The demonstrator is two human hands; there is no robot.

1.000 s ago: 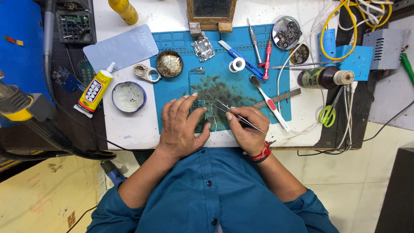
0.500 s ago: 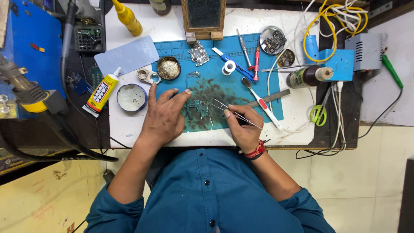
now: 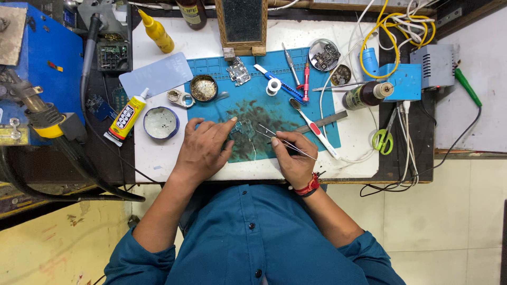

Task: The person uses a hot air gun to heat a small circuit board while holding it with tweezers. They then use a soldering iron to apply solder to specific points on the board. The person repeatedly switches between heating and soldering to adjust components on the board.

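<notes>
Lying between left hand [image 3: 203, 149] and tweezers [image 3: 282, 140]: small clear part [image 3: 242, 129].

White bench [image 3: 364, 158] carries a blue mat [image 3: 311, 108], glue tube [image 3: 124, 119], scissors [image 3: 383, 138]

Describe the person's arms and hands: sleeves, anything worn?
Both arms wear a teal-blue button-up shirt with sleeves rolled up near the elbows. The right hand has a red band with a dark strap at its wrist. The left hand is bare, no gloves.
</notes>
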